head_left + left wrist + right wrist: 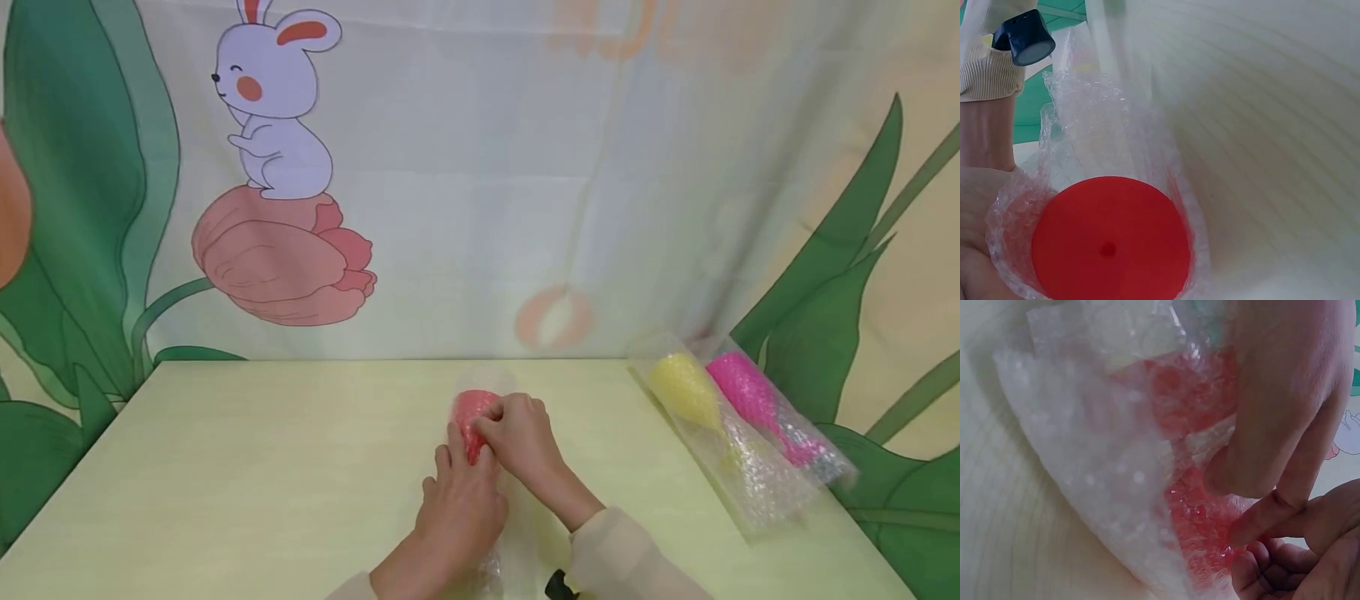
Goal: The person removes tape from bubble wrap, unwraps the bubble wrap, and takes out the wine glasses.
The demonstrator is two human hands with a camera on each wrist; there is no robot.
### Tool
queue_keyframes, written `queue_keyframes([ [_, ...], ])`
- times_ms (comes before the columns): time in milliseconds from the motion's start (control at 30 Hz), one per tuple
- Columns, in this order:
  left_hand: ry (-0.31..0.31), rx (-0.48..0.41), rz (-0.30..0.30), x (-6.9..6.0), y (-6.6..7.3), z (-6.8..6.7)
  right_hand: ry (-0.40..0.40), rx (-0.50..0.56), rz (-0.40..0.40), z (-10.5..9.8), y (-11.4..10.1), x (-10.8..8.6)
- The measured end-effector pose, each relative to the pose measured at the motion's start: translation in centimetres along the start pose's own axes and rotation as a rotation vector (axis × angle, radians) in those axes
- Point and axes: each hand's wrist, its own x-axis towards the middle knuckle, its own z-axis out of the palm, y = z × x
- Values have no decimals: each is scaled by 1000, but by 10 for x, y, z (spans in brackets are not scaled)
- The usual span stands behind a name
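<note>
A red goblet-shaped object [476, 405] lies in clear bubble wrap [1104, 122] at the table's middle, its wide cup toward the back. In the left wrist view, its round red base [1110, 225] faces the camera through the wrap's open end. My left hand [461, 500] rests over the narrow part, fingers fairly straight, pressing the wrap down. My right hand [525, 437] has curled fingers at the cup's right side, thumb and forefinger pinching the bubble wrap there. The exact bit between those fingertips is hidden. The right wrist view shows both hands close together over the red shape.
To the right, a yellow goblet-shaped object [682, 387] and a pink one [742, 387] lie side by side, each in bubble wrap, near the right edge of the pale table [247, 483]. Behind stands a printed cloth [465, 183] with a rabbit and flowers.
</note>
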Motion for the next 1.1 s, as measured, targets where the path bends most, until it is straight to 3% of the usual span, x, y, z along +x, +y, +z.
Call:
queue_keyframes([
  [233, 2, 19, 9, 1, 0, 0, -34, -4, 10, -5, -2, 3],
  [533, -49, 31, -21, 4, -1, 1, -73, 125, 180, -14, -1, 6],
  [800, -24, 26, 1, 2, 1, 1, -72, 13, 70, -9, -3, 6],
  [967, -18, 21, 3, 1, 1, 1, -90, -26, 67, -10, -5, 7],
  [1100, -26, 27, -1, 2, 0, 1, -134, 30, 112, -14, -4, 7],
])
